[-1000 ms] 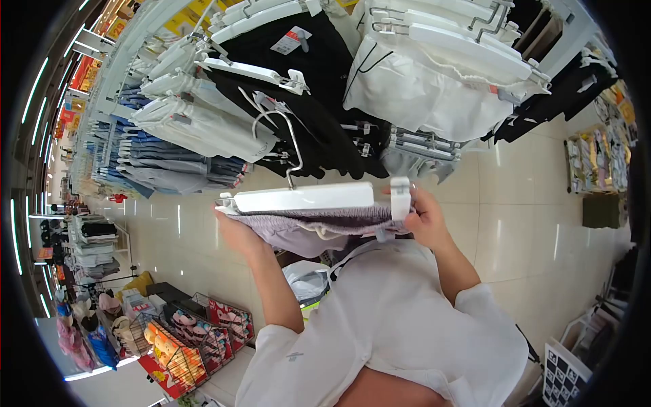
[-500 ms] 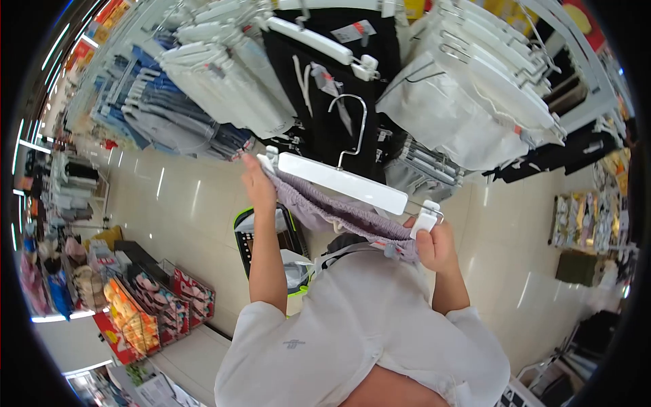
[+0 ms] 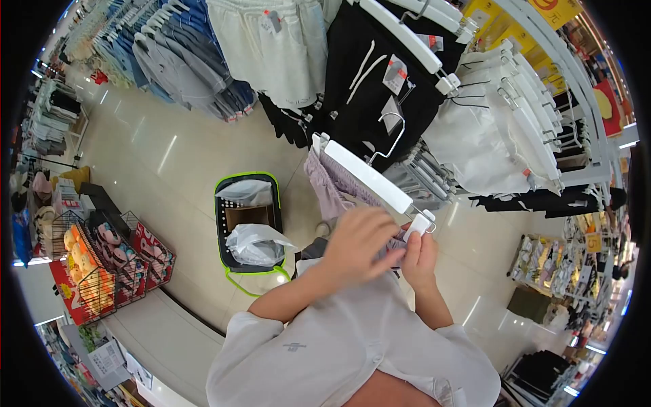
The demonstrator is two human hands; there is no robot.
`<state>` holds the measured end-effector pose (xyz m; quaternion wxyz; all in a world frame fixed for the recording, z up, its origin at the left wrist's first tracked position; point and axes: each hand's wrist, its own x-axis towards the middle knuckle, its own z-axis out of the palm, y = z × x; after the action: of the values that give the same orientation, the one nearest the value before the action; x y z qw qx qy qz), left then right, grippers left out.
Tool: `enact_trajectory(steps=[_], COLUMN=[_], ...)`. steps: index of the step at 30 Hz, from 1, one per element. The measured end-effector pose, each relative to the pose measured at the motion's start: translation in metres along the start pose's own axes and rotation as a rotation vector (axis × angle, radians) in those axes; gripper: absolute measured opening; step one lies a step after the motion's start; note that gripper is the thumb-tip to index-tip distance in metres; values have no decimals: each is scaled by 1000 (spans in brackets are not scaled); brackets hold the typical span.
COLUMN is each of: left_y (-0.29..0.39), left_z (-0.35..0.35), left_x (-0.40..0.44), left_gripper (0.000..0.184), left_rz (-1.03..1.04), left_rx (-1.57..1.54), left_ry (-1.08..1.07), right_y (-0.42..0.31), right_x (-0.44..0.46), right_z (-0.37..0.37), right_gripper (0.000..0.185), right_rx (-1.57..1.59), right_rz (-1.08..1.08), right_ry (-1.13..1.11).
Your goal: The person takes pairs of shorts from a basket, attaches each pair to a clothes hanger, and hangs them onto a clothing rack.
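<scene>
Right hand (image 3: 420, 261) is gripping the square clip (image 3: 420, 222) of a white plastic hanger (image 3: 367, 176), best held steady; loosely open left hand (image 3: 363, 244) is overlapping the lilac gathered-fabric garment (image 3: 323, 184), contact unclear.

Lilac garment (image 3: 324, 182) on tilted hanger (image 3: 366, 175)

The head-worn fisheye camera looks down from just above the hands (image 3: 359, 247) toward the clothes rack (image 3: 584, 175) beyond.
</scene>
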<state>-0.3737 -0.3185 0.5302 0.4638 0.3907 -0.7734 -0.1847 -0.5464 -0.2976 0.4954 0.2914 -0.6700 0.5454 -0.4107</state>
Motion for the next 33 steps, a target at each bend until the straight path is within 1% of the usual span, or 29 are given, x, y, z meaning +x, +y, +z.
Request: enact_trajectory(steps=[1,3,5,7,8,9,10,11,13,14,15,17,19,21,22,23,24,26,27,28,29,30,31,32,33], left_y=[2,2,3,3,1,-2,-4,-6,-8,-8,-8,-6,1,8,12,15,19,29,33,37,41,45,47,51,59], left_z=[6,15,11,9,9,9,9,9,7,3,2,1,4,8,10,13,17,26,32,38,45,52,61,68,74], left_x=[-7,-21,-29,-32,-33,-36,-40,-42,-45,-44,-44,-44,-43,-40,-38,-36,-34,-32,-31,-34,-38,-41,-42,-44,-43], left_gripper=[29,31,30,26,26,24,23,23,19,18,18,18,18,18,19,19,19,20,20,19,19,19,19,18,18], left_rz=[-6,-86,-89,-106,-73,-68,-68,-48,-16,-52,-33,-82,-65,-48,-56,-64,-57,-154,-147,-220,-296,-295,-210,-129,-134], left_rx=[-11,-80,-124,-105,-122,-146,-165,-170,-240,-250,-249,-385,-415,-449,-477,-502,-495,-549,-537,-483,-429,-420,-400,-381,-372], left_ry=[0,-84,-129,-278,-289,-379,-467,-479,-486,-557,-563,-514,-502,-489,-542,-595,-598,-616,-614,-644,-677,-683,-616,-549,-551], right_y=[-4,-12,-11,-11,-12,-13,-15,-17,-20,-22,-22,-19,-18,-13,-14,-16,-17,-9,-3,4,12,17,19,17,17], right_x=[-2,-8,-19,-27,-30,-33,-35,-37,-39,-41,-39,-34,-35,-38,-38,-38,-40,-50,-53,-57,-62,-67,-68,-68,-69], right_z=[4,11,18,16,18,19,18,20,24,24,24,24,18,13,7,1,-4,-17,-24,-29,-34,-39,-46,-53,-62], right_gripper=[20,22,23,24,25,25,23,23,20,18,18,19,20,22,22,22,23,24,24,24,25,26,26,26,27], right_rx=[-9,67,58,30,28,31,33,29,71,95,94,55,108,380,381,476,572,526,473,480,357,234,242,125,9], right_rz=[8,147,163,166,157,149,199,201,296,329,325,82,100,288,282,422,565,523,479,469,396,322,316,199,84], right_ry=[-3,44,75,137,125,108,89,112,74,34,54,22,1,5,12,22,29,12,-6,-3,-32,-61,-57,-47,-37])
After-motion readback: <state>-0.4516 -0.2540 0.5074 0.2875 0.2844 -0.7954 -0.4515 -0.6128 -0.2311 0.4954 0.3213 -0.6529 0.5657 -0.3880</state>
